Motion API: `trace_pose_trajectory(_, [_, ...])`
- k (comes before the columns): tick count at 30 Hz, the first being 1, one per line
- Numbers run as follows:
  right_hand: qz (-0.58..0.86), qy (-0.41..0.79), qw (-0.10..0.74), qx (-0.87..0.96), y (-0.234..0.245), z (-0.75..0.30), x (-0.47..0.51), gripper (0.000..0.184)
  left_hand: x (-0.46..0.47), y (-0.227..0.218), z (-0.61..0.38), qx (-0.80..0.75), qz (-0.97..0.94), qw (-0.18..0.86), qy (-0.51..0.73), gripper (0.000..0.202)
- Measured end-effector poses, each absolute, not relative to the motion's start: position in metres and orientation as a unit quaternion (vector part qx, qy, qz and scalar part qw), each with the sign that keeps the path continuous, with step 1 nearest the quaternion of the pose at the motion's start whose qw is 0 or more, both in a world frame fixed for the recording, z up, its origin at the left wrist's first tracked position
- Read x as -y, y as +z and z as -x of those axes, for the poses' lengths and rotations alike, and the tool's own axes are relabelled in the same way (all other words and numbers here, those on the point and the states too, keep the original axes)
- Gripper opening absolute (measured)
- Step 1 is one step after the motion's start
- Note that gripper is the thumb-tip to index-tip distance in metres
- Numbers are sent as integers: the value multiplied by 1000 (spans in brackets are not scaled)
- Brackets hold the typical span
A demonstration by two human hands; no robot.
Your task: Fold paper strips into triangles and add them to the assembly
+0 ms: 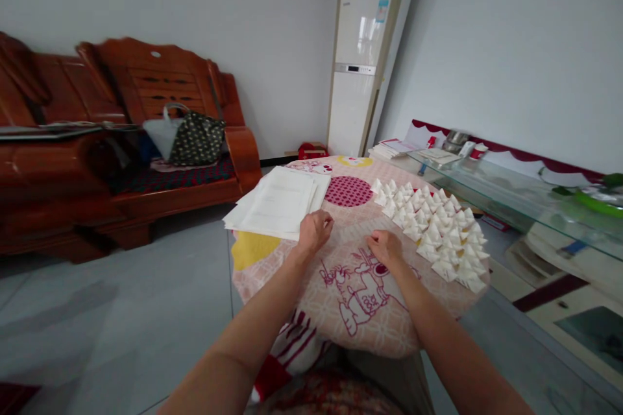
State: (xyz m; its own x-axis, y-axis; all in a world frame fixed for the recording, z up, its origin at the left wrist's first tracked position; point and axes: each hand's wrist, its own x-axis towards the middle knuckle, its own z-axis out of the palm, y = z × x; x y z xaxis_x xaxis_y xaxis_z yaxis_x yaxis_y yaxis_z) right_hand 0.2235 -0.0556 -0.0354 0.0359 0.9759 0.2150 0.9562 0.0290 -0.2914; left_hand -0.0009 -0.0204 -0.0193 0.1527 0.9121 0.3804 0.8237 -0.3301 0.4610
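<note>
My left hand is curled closed beside the near right corner of a stack of white paper sheets. Across a small gap, my right hand is closed too, low over the printed tablecloth. A faint whitish strip shows between the two hands; whether it is a thin object or part of the cloth's pattern I cannot tell. Anything inside the fingers is hidden. To the right of my right hand stand several rows of folded white paper pieces with pointed tops.
A glass-topped cabinet runs along the right, bearing a metal pot and a paper cup. More papers lie at the table's far edge. A wooden sofa with bags stands left; a tall air conditioner fills the corner.
</note>
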Motion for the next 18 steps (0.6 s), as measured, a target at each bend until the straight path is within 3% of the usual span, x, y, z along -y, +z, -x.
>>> trace_pose_trajectory(9, [684, 23, 201, 701, -41, -228, 54, 34, 1, -28, 64, -684, -591, 38, 426, 28])
trace_pose_trajectory(14, [688, 37, 196, 697, -37, -228, 55, 37, -6, -41, 76, -724, -578, 56, 372, 38])
trace_pose_trajectory(18, [685, 46, 208, 697, -37, -228, 55, 39, -8, -42, 78, -731, -583, 56, 350, 34])
